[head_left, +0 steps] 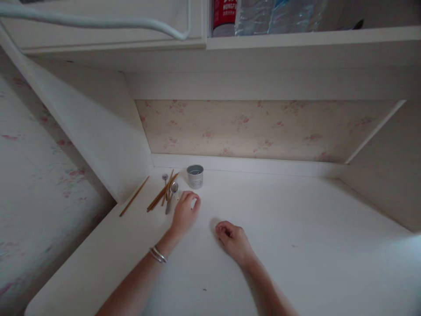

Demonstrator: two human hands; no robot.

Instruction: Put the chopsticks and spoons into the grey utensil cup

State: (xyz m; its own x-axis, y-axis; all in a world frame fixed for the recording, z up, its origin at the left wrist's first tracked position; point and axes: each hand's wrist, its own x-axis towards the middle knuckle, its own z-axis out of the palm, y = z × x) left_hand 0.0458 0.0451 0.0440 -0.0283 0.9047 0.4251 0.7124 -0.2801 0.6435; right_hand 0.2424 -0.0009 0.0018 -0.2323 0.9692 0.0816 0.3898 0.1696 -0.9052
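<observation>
My left hand [187, 211], with bangles [158, 254] on its wrist, is above the white desktop just in front of a grey metal cup [195, 177]. Its thumb and fingers curl into a ring, and nothing shows in it. Left of this hand lie two spoons, a larger one [174, 188] and a smaller one [165, 177], among several brown chopsticks [161, 198]. Farther left, a single chopstick [134, 196] lies apart. My right hand [234, 242] is at the desk's middle, its fingers curled in loosely with no object visible. The cup stands upright.
A white desk [296, 210] reaches back to a flowered wall panel [243, 127], with side panels left and right. Overhead, a shelf [296, 41] holds a red-labelled bottle [225, 15] and clear plastic-wrapped items [263, 17]. A pale curved bar [98, 21] crosses the upper left.
</observation>
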